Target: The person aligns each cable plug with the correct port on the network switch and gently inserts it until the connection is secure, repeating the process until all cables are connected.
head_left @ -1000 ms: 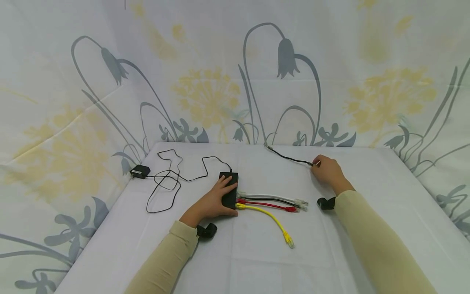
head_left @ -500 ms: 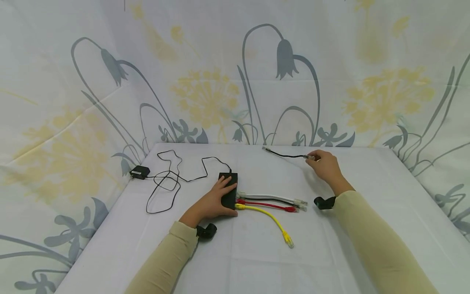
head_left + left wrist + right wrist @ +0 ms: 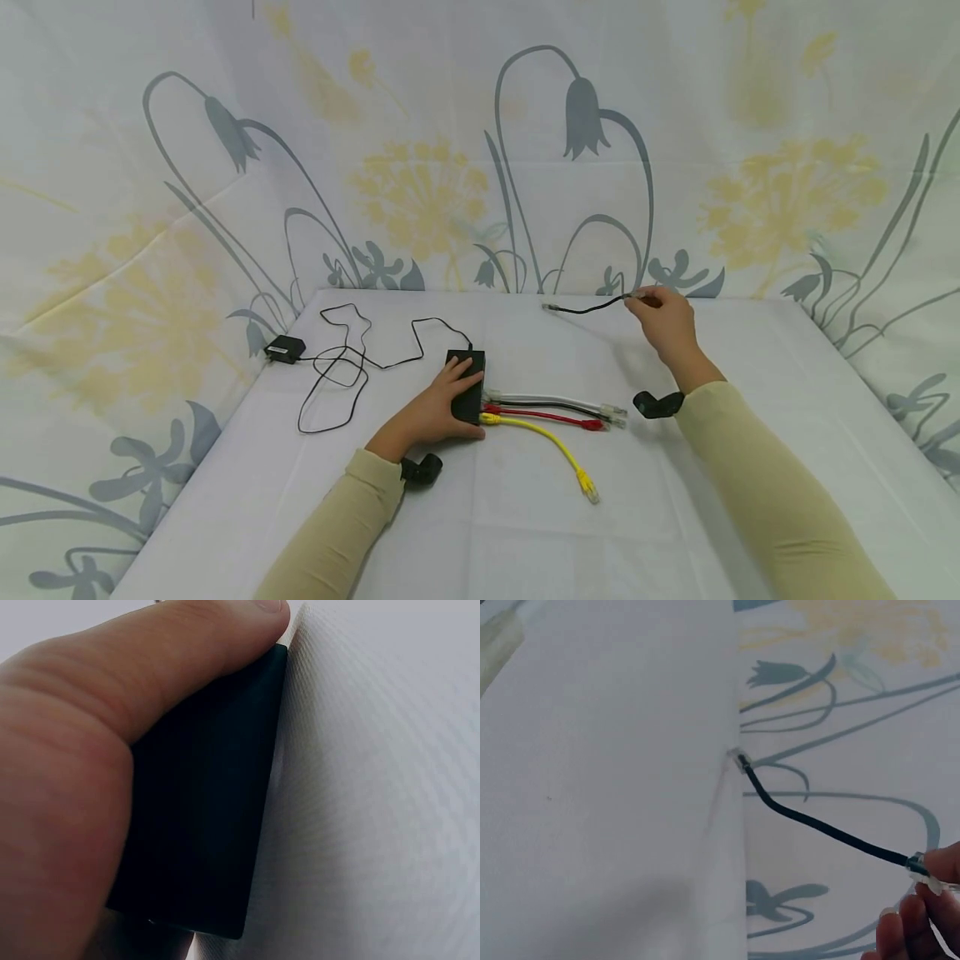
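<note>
In the head view, my left hand (image 3: 437, 410) rests on a black network switch box (image 3: 468, 407), fingers spread across its top and thumb along its near end. The left wrist view shows the thumb lying against the dark box (image 3: 202, 802). At the back right, my right hand (image 3: 667, 327) pinches one end of a short black Ethernet cable (image 3: 588, 311) between thumb and fingers. The cable's far clear plug (image 3: 739, 760) hangs out to the left, near the table's back edge in the head view. My right fingers (image 3: 911, 922) partly hide the gripped plug.
From the box's right side run a white cable (image 3: 540, 397), a black cable (image 3: 558, 405), a red cable (image 3: 547, 416) and a yellow cable (image 3: 551, 440). A power adapter (image 3: 286, 349) lies left, its thin cord (image 3: 401, 364) looping to the box. A patterned curtain (image 3: 480, 167) rises behind.
My right hand has moved away toward the back edge, carrying the black Ethernet cable's near end up and back. The left hand and the box have stayed put.
</note>
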The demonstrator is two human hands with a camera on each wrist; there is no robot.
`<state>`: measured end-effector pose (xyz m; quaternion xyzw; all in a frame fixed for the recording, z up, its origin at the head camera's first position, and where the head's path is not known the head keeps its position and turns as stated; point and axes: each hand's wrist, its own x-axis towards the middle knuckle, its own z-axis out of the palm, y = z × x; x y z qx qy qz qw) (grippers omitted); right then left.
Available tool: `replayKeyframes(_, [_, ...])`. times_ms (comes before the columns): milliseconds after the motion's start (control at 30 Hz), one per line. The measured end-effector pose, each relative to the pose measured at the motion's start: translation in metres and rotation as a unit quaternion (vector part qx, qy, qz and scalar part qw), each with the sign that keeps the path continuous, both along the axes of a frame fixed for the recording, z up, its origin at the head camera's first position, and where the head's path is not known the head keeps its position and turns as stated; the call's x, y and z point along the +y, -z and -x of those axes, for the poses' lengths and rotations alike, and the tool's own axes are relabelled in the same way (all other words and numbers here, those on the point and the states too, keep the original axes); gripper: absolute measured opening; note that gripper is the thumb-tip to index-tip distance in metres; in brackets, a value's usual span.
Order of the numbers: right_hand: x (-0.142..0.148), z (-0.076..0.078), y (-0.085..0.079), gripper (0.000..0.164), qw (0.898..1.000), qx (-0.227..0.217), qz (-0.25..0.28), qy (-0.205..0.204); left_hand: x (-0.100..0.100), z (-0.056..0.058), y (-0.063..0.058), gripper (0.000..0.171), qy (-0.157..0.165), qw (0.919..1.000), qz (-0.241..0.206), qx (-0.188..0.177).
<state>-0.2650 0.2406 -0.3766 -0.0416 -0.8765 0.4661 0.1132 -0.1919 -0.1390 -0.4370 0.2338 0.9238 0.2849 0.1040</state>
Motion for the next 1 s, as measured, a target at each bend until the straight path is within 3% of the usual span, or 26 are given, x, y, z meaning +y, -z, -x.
replayKeyframes(533, [-0.014,-0.005,-0.025,0.042,0.996,0.044,0.08,0.011,0.0,-0.001,-0.001,0.096,0.003,1.0,-0.002,0.002])
replayKeyframes(1000, [-0.027,-0.007,-0.038,0.037,0.983,0.18,-0.021,-0.01,0.0,-0.001,-0.001,0.095,0.001,1.0,-0.002,0.0])
